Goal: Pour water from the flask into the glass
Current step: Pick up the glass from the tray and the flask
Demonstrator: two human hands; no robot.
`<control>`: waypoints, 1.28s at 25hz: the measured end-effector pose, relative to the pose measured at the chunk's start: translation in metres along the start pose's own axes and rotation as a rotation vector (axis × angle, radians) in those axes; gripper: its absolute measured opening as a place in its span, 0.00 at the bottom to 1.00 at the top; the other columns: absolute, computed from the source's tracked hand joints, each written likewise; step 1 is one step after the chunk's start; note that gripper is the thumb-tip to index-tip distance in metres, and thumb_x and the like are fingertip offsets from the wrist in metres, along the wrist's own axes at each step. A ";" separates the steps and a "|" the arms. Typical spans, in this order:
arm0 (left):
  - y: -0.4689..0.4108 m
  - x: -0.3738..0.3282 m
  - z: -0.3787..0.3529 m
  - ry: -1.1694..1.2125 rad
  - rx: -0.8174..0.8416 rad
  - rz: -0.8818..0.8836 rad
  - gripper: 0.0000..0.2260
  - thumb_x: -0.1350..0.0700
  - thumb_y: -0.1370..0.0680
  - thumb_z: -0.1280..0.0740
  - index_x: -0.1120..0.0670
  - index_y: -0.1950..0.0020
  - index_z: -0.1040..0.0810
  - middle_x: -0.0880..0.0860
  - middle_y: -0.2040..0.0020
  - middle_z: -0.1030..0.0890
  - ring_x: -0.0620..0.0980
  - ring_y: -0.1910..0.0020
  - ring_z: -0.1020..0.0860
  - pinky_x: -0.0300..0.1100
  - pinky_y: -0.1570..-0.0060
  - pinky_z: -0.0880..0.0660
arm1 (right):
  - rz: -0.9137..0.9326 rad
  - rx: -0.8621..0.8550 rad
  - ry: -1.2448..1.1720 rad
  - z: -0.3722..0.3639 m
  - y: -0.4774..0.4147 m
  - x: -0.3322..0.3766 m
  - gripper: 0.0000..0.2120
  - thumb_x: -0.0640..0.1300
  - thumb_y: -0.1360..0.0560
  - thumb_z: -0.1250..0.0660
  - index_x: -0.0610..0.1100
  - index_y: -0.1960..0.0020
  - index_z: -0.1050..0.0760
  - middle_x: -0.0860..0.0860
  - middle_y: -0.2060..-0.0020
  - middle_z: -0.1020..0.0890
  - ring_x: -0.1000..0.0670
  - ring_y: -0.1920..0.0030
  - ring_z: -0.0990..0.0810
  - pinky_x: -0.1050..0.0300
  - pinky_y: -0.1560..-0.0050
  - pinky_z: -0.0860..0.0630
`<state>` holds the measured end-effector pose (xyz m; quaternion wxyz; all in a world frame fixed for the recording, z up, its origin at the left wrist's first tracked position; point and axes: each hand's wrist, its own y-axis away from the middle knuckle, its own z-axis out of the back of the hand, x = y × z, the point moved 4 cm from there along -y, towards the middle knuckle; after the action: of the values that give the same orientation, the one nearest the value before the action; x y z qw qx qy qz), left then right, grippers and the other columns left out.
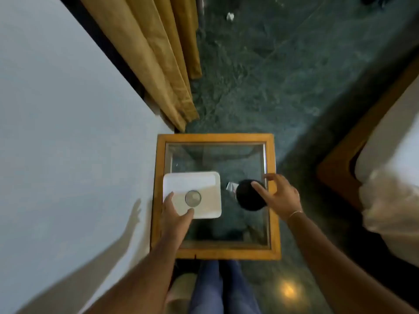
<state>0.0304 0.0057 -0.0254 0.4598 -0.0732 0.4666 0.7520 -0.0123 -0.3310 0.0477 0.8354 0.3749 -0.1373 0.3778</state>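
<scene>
A clear glass [193, 198] stands upright on a white square tray [204, 184], seen from straight above. My left hand [175, 214] hovers at the tray's near left corner, fingers apart, thumb just below the glass and not gripping it. To the right stands the dark round flask [248, 196], seen from above, with a shiny spout or handle at its left. My right hand [277, 196] is spread over the flask's right side, one finger lying across its top, not closed around it.
Tray and flask rest on a small glass-topped table with a wooden frame [274, 200]. A white wall runs along the left, tan curtains [163, 64] hang behind. A wooden-edged bed with white bedding [390, 200] is to the right. My legs show below the table.
</scene>
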 end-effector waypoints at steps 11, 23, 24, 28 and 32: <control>-0.098 0.085 -0.104 0.075 0.023 0.016 0.49 0.55 0.28 0.15 0.55 0.15 0.40 0.58 0.18 0.31 0.56 0.20 0.31 0.52 0.23 0.31 | -0.109 0.178 -0.515 -0.061 -0.028 -0.087 0.44 0.80 0.31 0.42 0.36 0.57 0.20 0.29 0.61 0.24 0.48 0.64 0.23 0.53 0.57 0.29; -0.122 0.057 -0.097 -0.007 0.083 -0.115 0.29 0.51 0.23 0.18 0.52 0.26 0.25 0.54 0.29 0.20 0.48 0.34 0.25 0.59 0.23 0.26 | -0.156 0.066 -0.776 -0.091 -0.022 -0.063 0.57 0.76 0.34 0.32 0.16 0.60 0.34 0.24 0.66 0.33 0.27 0.64 0.37 0.34 0.61 0.34; -0.117 0.055 -0.092 0.024 0.065 -0.117 0.30 0.51 0.24 0.17 0.51 0.26 0.25 0.53 0.30 0.19 0.48 0.33 0.24 0.58 0.23 0.26 | -0.157 0.046 -0.819 -0.093 -0.021 -0.057 0.56 0.75 0.33 0.30 0.16 0.61 0.34 0.25 0.66 0.34 0.30 0.64 0.36 0.37 0.59 0.32; -0.088 0.045 -0.069 0.086 0.050 -0.144 0.33 0.49 0.27 0.15 0.48 0.26 0.25 0.48 0.31 0.18 0.51 0.30 0.21 0.57 0.25 0.23 | -0.100 0.021 -0.869 -0.080 -0.014 -0.028 0.49 0.72 0.31 0.29 0.22 0.67 0.37 0.30 0.72 0.38 0.34 0.70 0.40 0.49 0.62 0.34; -0.049 0.020 -0.042 0.105 0.049 -0.231 0.35 0.39 0.30 0.16 0.44 0.27 0.25 0.43 0.33 0.18 0.46 0.31 0.20 0.54 0.29 0.19 | -0.067 0.039 -0.894 -0.039 0.022 -0.014 0.50 0.69 0.29 0.29 0.18 0.64 0.35 0.22 0.68 0.33 0.26 0.67 0.34 0.41 0.56 0.31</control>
<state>0.0431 -0.0075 -0.0901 0.5199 -0.1544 0.4967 0.6776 -0.0397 -0.3002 0.0255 0.6986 0.5211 -0.4654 0.1542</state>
